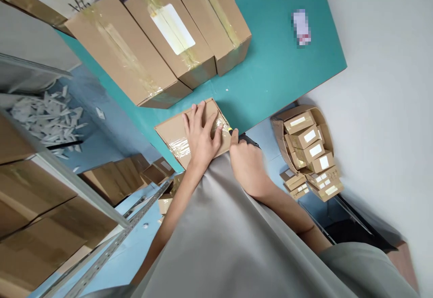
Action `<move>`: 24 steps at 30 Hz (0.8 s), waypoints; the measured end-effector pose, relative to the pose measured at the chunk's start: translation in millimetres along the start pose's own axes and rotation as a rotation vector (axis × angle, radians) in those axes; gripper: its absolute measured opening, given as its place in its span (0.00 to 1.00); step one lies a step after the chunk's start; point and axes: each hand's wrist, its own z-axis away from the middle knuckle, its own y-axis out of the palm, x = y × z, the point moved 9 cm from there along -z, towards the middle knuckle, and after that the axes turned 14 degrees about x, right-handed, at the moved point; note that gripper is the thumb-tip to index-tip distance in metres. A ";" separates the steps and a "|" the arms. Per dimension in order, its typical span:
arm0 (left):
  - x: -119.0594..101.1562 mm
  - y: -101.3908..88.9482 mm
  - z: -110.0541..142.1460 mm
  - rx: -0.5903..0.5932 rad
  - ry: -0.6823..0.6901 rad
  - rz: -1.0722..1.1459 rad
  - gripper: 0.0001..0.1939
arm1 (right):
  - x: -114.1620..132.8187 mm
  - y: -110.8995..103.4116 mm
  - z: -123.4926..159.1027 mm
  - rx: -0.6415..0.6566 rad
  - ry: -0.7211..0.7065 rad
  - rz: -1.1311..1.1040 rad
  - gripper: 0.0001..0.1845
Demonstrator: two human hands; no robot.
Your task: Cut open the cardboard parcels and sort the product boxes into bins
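In the head view, I have the left hand [202, 139] laid on top of the flat cardboard box [172, 130], its fingers apart and resting across the lid. The right hand [248, 165] has its fingers clamped on a black-and-yellow cutter [231, 131], index finger forward along it, the tip at the box's right edge beside shiny clear tape [219, 122]. I can't make out whether the blade is touching.

The box lies at the near edge of the teal surface [270, 81], close against the grey clothing [216, 207]. Just beyond it I see three larger taped boxes [118, 52] side by side, and a pixelated pale item [301, 27] well apart at far right. Below the surface's right edge, an open carton [280, 137] holds small labelled boxes [310, 136].
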 end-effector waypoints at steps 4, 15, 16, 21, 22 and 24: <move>2.9 0.3 -1.9 -0.011 0.003 0.012 0.25 | 8.1 -2.7 -1.6 -0.090 -0.064 0.035 0.33; -0.8 -1.3 -1.6 -0.042 0.024 0.003 0.23 | -18.6 33.1 26.2 0.024 0.035 0.034 0.36; -0.8 -4.4 -1.2 -0.045 0.035 0.004 0.23 | -18.8 32.2 31.1 0.014 0.037 0.046 0.36; 20.7 -42.2 20.5 -0.087 0.015 0.047 0.25 | -12.3 26.3 53.0 -0.046 0.058 0.084 0.36; 31.6 -54.8 29.9 -0.132 -0.017 0.054 0.25 | -6.1 25.3 53.5 -0.058 0.035 0.084 0.36; 58.9 -78.2 50.3 -0.227 -0.088 0.096 0.27 | 12.1 24.9 49.8 -0.076 -0.041 0.079 0.37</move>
